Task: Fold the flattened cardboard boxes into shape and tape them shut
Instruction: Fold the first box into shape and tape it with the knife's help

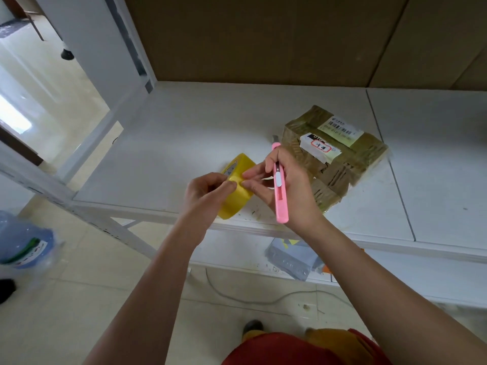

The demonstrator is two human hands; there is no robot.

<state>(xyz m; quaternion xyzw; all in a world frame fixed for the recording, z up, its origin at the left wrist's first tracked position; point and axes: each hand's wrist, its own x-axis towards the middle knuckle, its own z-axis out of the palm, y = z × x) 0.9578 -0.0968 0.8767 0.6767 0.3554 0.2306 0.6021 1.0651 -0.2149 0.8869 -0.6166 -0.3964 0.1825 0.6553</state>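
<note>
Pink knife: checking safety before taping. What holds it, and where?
The right hand holds the pink knife around its middle; the left hand pinches the tape roll's rim.

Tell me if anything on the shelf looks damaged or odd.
The box on the shelf looks battered: it is already wrapped in tape, its near side is torn and crumpled, and its labels sit crooked. The right hand holds the cutter while both hands pick at the tape roll.

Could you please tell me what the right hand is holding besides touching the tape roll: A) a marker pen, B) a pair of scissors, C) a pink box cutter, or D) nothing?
C: the right hand holds a pink box cutter while its fingertips touch the yellow tape roll.
</note>
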